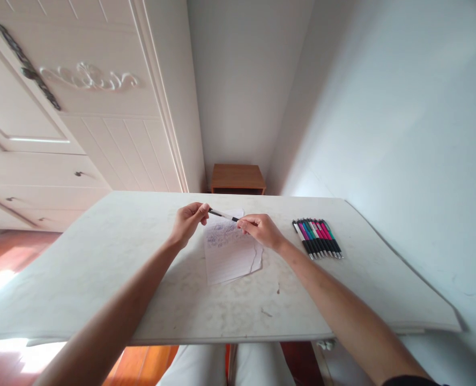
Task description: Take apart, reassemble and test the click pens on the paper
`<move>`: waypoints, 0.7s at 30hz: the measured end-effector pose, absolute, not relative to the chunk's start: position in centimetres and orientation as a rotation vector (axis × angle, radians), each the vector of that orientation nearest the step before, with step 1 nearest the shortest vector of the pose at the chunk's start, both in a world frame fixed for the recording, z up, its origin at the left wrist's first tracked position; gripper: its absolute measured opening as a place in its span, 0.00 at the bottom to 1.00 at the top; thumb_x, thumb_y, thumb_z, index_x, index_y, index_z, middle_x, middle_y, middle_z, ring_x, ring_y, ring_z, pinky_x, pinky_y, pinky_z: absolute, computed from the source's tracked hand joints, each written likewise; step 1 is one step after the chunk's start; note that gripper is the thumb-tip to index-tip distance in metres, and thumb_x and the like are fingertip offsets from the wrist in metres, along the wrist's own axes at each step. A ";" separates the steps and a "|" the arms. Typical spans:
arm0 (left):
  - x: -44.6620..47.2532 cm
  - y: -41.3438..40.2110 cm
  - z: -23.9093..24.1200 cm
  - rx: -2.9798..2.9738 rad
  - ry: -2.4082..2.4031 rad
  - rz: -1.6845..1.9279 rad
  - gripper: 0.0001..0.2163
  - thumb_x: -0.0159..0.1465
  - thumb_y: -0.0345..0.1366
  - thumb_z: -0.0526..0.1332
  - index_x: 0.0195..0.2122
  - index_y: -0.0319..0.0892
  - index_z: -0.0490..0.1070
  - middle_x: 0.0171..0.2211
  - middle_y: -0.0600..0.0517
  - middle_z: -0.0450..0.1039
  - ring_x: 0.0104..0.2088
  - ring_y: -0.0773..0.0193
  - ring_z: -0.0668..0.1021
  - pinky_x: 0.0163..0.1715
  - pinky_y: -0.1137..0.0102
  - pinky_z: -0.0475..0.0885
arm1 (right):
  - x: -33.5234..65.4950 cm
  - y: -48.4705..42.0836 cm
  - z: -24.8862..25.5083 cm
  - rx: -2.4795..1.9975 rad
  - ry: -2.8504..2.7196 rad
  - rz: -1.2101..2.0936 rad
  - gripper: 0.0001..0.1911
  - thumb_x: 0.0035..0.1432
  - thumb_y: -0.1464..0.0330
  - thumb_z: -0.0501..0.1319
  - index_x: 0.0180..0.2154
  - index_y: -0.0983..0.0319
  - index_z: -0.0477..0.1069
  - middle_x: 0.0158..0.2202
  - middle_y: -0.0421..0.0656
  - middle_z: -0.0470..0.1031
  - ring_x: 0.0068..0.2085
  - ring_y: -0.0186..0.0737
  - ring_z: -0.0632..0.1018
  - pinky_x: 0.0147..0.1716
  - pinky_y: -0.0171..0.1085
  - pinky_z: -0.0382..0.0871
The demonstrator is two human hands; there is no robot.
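One pen (223,215), pinched at opposite ends by left hand (187,221) and right hand (262,229), thus kept level above scribbled paper (230,260).

Head-camera view, 2 arms bare from wrist to past the elbow | left hand (188,221) and right hand (262,229) uncovered, slim-fingered | black sleeve edge (410,381) on the right upper arm; pale off-white trousers (200,368) over both thighs at frame bottom
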State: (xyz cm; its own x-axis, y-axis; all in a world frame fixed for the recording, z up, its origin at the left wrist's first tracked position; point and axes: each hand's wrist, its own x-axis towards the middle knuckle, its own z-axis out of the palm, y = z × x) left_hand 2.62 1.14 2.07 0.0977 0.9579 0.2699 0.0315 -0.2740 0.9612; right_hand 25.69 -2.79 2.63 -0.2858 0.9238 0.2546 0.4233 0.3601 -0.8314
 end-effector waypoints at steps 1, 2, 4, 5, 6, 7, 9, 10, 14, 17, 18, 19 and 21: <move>2.6 1.1 2.0 1.483 1.033 1.302 0.22 0.59 0.53 0.63 0.22 0.37 0.72 0.18 0.53 0.68 0.19 0.70 0.69 0.23 0.73 0.65 | 25.7 -2.8 2.6 -1.167 -1.874 0.833 0.17 0.59 0.59 0.58 0.26 0.62 0.76 0.24 0.42 0.75 0.28 0.38 0.75 0.31 0.35 0.63; 2.7 1.1 2.0 1.474 1.038 1.293 0.24 0.60 0.55 0.60 0.21 0.37 0.70 0.18 0.52 0.68 0.19 0.70 0.69 0.22 0.73 0.65 | 25.7 -2.8 2.6 -1.160 -1.880 0.826 0.17 0.59 0.59 0.58 0.26 0.62 0.76 0.24 0.42 0.76 0.29 0.38 0.75 0.31 0.35 0.64; 2.8 1.1 2.0 1.447 1.035 1.299 0.25 0.61 0.57 0.58 0.23 0.37 0.71 0.20 0.51 0.69 0.19 0.70 0.70 0.22 0.73 0.66 | 25.8 -2.7 2.6 -1.159 -1.887 0.811 0.17 0.59 0.59 0.58 0.26 0.62 0.76 0.24 0.42 0.76 0.29 0.39 0.75 0.31 0.35 0.64; 2.8 1.0 2.1 1.439 1.026 1.306 0.24 0.61 0.57 0.58 0.27 0.36 0.72 0.22 0.50 0.71 0.20 0.69 0.71 0.22 0.73 0.67 | 25.8 -2.7 2.5 -1.163 -1.888 0.803 0.17 0.59 0.59 0.58 0.26 0.62 0.77 0.24 0.42 0.76 0.29 0.39 0.75 0.31 0.35 0.64; 2.8 1.0 2.2 1.438 1.007 1.313 0.23 0.60 0.56 0.60 0.33 0.36 0.73 0.25 0.50 0.73 0.22 0.69 0.73 0.23 0.72 0.68 | 25.9 -2.6 2.5 -1.169 -1.889 0.796 0.17 0.59 0.59 0.58 0.26 0.63 0.77 0.24 0.42 0.76 0.29 0.38 0.75 0.31 0.34 0.64; 2.8 1.0 2.2 1.448 0.983 1.317 0.22 0.59 0.54 0.62 0.40 0.37 0.73 0.29 0.49 0.74 0.23 0.68 0.74 0.25 0.72 0.70 | 25.9 -2.6 2.4 -1.175 -1.890 0.789 0.17 0.60 0.59 0.58 0.27 0.63 0.77 0.24 0.42 0.76 0.29 0.38 0.75 0.30 0.34 0.64; 2.9 0.9 2.3 1.495 0.946 1.301 0.24 0.56 0.50 0.67 0.47 0.38 0.71 0.33 0.49 0.76 0.26 0.66 0.76 0.27 0.70 0.72 | 26.0 -2.5 2.3 -1.185 -1.894 0.776 0.17 0.60 0.60 0.58 0.27 0.63 0.77 0.24 0.42 0.76 0.28 0.37 0.75 0.30 0.34 0.64; 2.9 0.9 2.3 1.523 0.944 1.282 0.24 0.55 0.49 0.68 0.47 0.37 0.71 0.32 0.49 0.76 0.26 0.65 0.76 0.27 0.70 0.72 | 26.0 -2.4 2.2 -1.190 -1.897 0.773 0.17 0.60 0.60 0.57 0.27 0.64 0.77 0.24 0.42 0.76 0.28 0.37 0.74 0.30 0.33 0.63; 2.9 1.0 2.2 1.564 1.041 1.229 0.20 0.53 0.49 0.68 0.37 0.36 0.76 0.21 0.52 0.72 0.22 0.66 0.74 0.26 0.70 0.71 | 26.1 -2.4 2.3 -1.221 -1.886 0.778 0.16 0.60 0.60 0.58 0.28 0.64 0.77 0.24 0.42 0.76 0.27 0.36 0.74 0.29 0.33 0.63; 2.8 0.9 2.1 1.561 1.138 1.204 0.20 0.56 0.53 0.65 0.25 0.37 0.74 0.17 0.53 0.70 0.18 0.69 0.71 0.21 0.73 0.67 | 26.2 -2.5 2.4 -1.215 -1.882 0.776 0.16 0.60 0.60 0.58 0.28 0.63 0.77 0.24 0.41 0.75 0.27 0.36 0.73 0.28 0.33 0.62; 2.8 0.8 2.1 1.562 1.167 1.198 0.22 0.57 0.55 0.62 0.22 0.37 0.72 0.16 0.53 0.68 0.17 0.70 0.69 0.19 0.74 0.65 | 26.2 -2.4 2.3 -1.204 -1.887 0.773 0.17 0.60 0.60 0.58 0.27 0.63 0.77 0.24 0.41 0.75 0.27 0.36 0.73 0.29 0.33 0.63; 2.8 0.7 2.1 1.564 1.193 1.193 0.25 0.58 0.57 0.60 0.19 0.38 0.69 0.15 0.54 0.66 0.16 0.71 0.68 0.18 0.74 0.64 | 26.3 -2.4 2.3 -1.195 -1.894 0.770 0.17 0.60 0.60 0.58 0.27 0.63 0.77 0.24 0.41 0.75 0.27 0.36 0.73 0.29 0.33 0.63; 2.8 0.6 2.1 1.567 1.218 1.193 0.27 0.60 0.58 0.57 0.17 0.38 0.67 0.13 0.54 0.64 0.14 0.72 0.67 0.17 0.75 0.62 | 26.4 -2.3 2.1 -1.194 -1.902 0.766 0.17 0.59 0.60 0.58 0.26 0.64 0.77 0.24 0.41 0.75 0.27 0.36 0.73 0.29 0.33 0.63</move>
State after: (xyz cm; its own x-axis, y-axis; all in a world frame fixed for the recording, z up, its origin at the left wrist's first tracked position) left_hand 2.77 0.62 2.14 0.0903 0.9760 0.1981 0.2184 -0.2134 0.9522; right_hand 26.35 -2.31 2.11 -0.2840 0.9176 0.2781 0.4687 0.3859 -0.7947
